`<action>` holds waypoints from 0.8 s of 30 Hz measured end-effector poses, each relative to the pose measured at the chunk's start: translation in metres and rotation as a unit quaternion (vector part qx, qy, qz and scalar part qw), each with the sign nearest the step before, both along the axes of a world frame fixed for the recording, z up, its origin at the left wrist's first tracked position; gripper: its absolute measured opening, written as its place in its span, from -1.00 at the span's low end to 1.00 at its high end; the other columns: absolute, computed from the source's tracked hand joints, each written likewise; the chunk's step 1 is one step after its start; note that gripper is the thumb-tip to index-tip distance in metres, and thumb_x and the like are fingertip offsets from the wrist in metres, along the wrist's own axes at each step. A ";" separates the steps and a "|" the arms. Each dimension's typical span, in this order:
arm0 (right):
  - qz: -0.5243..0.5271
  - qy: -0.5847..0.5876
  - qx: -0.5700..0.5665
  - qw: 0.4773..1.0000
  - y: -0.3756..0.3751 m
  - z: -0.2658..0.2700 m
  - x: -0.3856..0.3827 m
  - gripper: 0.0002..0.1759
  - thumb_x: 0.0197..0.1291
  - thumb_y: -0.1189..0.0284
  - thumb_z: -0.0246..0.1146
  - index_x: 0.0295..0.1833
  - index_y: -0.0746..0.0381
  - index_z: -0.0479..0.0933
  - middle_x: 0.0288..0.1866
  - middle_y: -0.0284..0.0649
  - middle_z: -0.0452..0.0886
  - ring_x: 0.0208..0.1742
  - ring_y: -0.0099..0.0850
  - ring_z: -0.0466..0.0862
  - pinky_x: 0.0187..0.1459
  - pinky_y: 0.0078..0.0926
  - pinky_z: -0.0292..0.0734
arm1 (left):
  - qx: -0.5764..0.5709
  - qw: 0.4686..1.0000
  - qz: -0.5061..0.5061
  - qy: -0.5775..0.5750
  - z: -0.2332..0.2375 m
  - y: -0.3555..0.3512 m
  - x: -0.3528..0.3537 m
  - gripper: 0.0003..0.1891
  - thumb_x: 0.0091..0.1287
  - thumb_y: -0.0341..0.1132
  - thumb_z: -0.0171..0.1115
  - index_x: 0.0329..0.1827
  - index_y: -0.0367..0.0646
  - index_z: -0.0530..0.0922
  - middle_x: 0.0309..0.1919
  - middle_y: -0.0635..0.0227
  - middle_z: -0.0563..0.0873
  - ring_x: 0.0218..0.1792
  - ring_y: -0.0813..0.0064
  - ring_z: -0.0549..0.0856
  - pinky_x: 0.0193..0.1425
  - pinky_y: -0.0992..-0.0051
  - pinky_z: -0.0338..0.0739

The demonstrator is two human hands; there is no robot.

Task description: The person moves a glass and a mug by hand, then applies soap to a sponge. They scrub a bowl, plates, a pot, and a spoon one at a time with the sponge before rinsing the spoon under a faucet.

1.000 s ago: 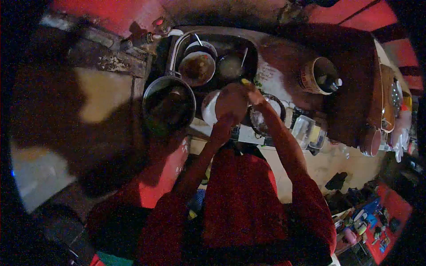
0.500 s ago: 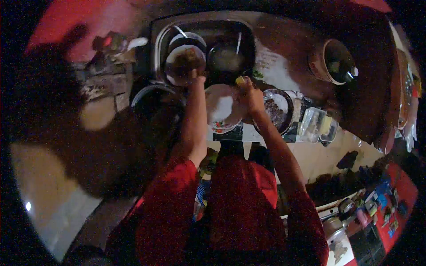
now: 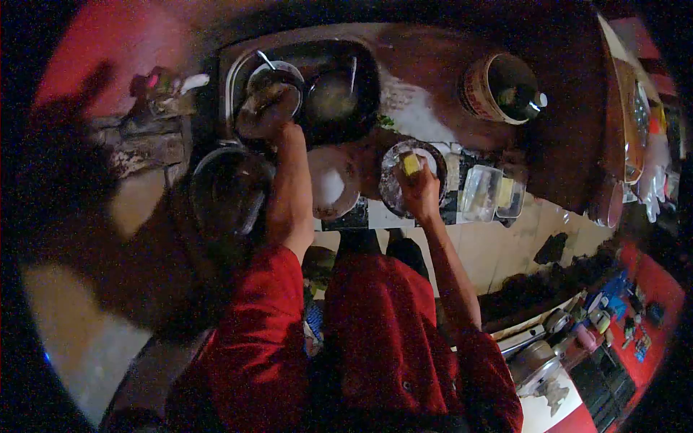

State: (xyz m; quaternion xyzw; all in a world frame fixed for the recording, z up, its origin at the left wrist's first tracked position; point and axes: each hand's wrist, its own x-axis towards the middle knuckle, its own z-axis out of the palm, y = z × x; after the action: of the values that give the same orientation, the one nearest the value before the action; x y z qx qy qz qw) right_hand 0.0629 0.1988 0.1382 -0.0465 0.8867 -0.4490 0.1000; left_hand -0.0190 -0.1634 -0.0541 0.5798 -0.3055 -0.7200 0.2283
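My left hand (image 3: 280, 124) reaches into the left side of the sink (image 3: 229, 86), closed on the edge of a pale bowl (image 3: 253, 121); its fingers are dim and blurred. Behind that bowl sits another round dish with a spoon (image 3: 266, 59) leaning in it. My right hand (image 3: 422, 189) grips a yellow sponge (image 3: 411, 164), holding it over a round dish with white suds (image 3: 390, 189) on the counter. Between my forearms lies a pale plate (image 3: 330, 189), with a bright white patch in its middle.
A large dark pot or basin (image 3: 227, 191) stands left of my left forearm. A bucket (image 3: 476, 90) with a white-tipped handle is at the back right. Clear plastic containers (image 3: 482, 193) sit right of the sudsy dish. A dark round pan (image 3: 332, 97) lies in the sink's right side.
My right hand has moved from beside the plate to over the sudsy dish, sponge in hand. The bowl in my left hand has tilted and shifted towards the left. The whole view has shifted slightly.
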 end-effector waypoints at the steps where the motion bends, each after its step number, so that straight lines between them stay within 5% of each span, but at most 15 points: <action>1: 0.005 0.000 0.016 1.000 0.000 0.001 0.002 -0.58 0.09 0.32 0.37 -0.03 0.32 0.43 -0.56 -0.16 0.58 -0.55 -0.43 0.61 -0.42 -0.45 0.50 | -0.018 1.000 0.004 -0.005 0.007 0.001 0.001 -0.50 0.23 -0.30 0.18 0.25 -0.18 0.34 0.10 0.22 0.50 0.04 0.21 0.54 0.21 0.26 0.40; 5: 0.023 0.026 0.018 0.999 0.008 -0.009 0.013 -0.57 0.10 0.32 0.36 -0.01 0.33 0.41 -0.50 -0.17 0.60 -0.51 -0.46 0.58 -0.36 -0.49 0.50 | -0.081 0.996 0.017 -0.017 0.038 0.004 0.007 -0.48 0.24 -0.30 0.17 0.27 -0.19 0.32 0.13 0.20 0.49 0.05 0.19 0.53 0.22 0.25 0.39; 7: 0.028 0.059 -0.069 0.996 0.006 -0.008 0.015 -0.48 0.11 0.33 0.35 0.10 0.35 0.35 -0.36 -0.18 0.61 -0.41 -0.44 0.57 -0.25 -0.52 0.50 | -0.106 0.994 0.016 -0.012 0.057 0.011 0.013 -0.47 0.24 -0.30 0.17 0.28 -0.19 0.30 0.14 0.20 0.48 0.06 0.19 0.53 0.22 0.25 0.39; 9: 0.037 -0.036 -0.033 0.998 0.004 0.007 0.013 -0.31 0.14 0.34 0.32 0.28 0.37 0.17 -0.27 -0.10 0.63 -0.34 -0.27 0.63 -0.29 -0.35 0.53 | -0.118 0.993 0.008 0.011 0.077 0.023 0.022 -0.46 0.24 -0.30 0.17 0.29 -0.20 0.29 0.15 0.19 0.47 0.06 0.18 0.53 0.23 0.24 0.38; 12: 0.019 -0.104 -0.380 0.919 -0.009 0.039 0.007 -0.44 0.41 0.29 -0.01 0.41 0.31 0.11 0.13 -0.17 0.47 0.07 -0.39 0.50 0.10 -0.42 0.41 | -0.096 0.992 -0.024 0.072 0.111 0.046 0.044 -0.45 0.25 -0.30 0.16 0.30 -0.20 0.27 0.17 0.17 0.46 0.07 0.16 0.53 0.24 0.23 0.37; 15: 0.064 -0.148 -0.281 0.946 -0.021 0.072 0.001 -0.47 0.37 0.24 0.03 0.32 0.33 0.23 0.14 -0.15 0.44 0.19 -0.40 0.39 0.24 -0.44 0.23 | -0.059 0.987 -0.081 0.129 0.158 0.095 0.088 -0.44 0.25 -0.30 0.16 0.32 -0.21 0.25 0.19 0.16 0.44 0.08 0.15 0.52 0.24 0.23 0.36; 17: 0.164 -0.004 -0.284 0.945 -0.034 0.029 -0.011 -0.40 0.17 0.26 0.25 0.30 0.22 0.32 0.17 -0.04 0.49 0.15 -0.19 0.52 0.19 -0.31 0.37 | -0.045 0.981 -0.115 0.147 0.183 0.127 0.123 -0.43 0.25 -0.30 0.15 0.33 -0.21 0.24 0.20 0.15 0.43 0.09 0.14 0.52 0.25 0.22 0.36; 20: 0.257 0.170 -0.148 0.940 -0.070 0.033 -0.025 -0.47 0.11 0.35 0.27 0.23 0.22 0.41 0.20 0.01 0.47 0.14 -0.06 0.52 0.15 -0.24 0.42 | -0.055 0.975 -0.154 0.150 0.207 0.181 0.171 -0.41 0.26 -0.30 0.15 0.35 -0.22 0.22 0.22 0.14 0.42 0.10 0.13 0.52 0.26 0.22 0.35; 21: 0.176 0.098 -0.180 0.963 -0.087 0.034 -0.025 -0.54 0.07 0.41 0.27 0.14 0.24 0.47 0.08 0.03 0.53 0.03 -0.05 0.57 0.07 -0.21 0.47 | -0.091 0.971 -0.171 0.142 0.211 0.198 0.181 -0.41 0.26 -0.30 0.15 0.35 -0.22 0.22 0.23 0.13 0.42 0.10 0.12 0.52 0.26 0.21 0.35; 22: 0.093 0.023 -0.210 0.973 -0.096 0.036 -0.024 -0.60 0.03 0.46 0.27 0.05 0.26 0.53 -0.05 0.05 0.59 -0.08 -0.04 0.62 -0.02 -0.19 0.52 | -0.261 0.937 -0.214 0.086 0.213 0.212 0.183 -0.39 0.31 -0.25 0.10 0.38 -0.25 0.16 0.28 0.06 0.36 0.17 0.08 0.45 0.30 0.21 0.29; 23: 0.093 0.019 -0.210 0.973 -0.097 0.038 -0.016 -0.60 0.03 0.46 0.27 0.05 0.26 0.53 -0.05 0.05 0.59 -0.08 -0.04 0.62 -0.02 -0.19 0.52 | -0.421 0.872 -0.249 0.027 0.214 0.226 0.185 -0.38 0.36 -0.21 0.05 0.41 -0.28 0.10 0.33 -0.02 0.29 0.25 0.04 0.39 0.34 0.22 0.23; 24: 0.151 -0.022 -0.249 0.956 -0.097 0.039 -0.007 -0.60 0.02 0.46 0.27 0.04 0.25 0.53 -0.10 0.04 0.61 -0.11 -0.04 0.63 -0.04 -0.18 0.52 | -0.427 0.869 -0.250 0.025 0.215 0.226 0.185 -0.38 0.42 -0.14 -0.03 0.43 -0.30 0.06 0.34 -0.08 0.26 0.30 0.04 0.32 0.38 0.24 0.17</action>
State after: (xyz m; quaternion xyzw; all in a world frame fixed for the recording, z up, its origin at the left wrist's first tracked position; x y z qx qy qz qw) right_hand 0.0555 0.1021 0.1771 -0.1939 0.7268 -0.6363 0.1711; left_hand 0.1658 0.0627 0.1608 0.3116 -0.7120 -0.5665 0.2739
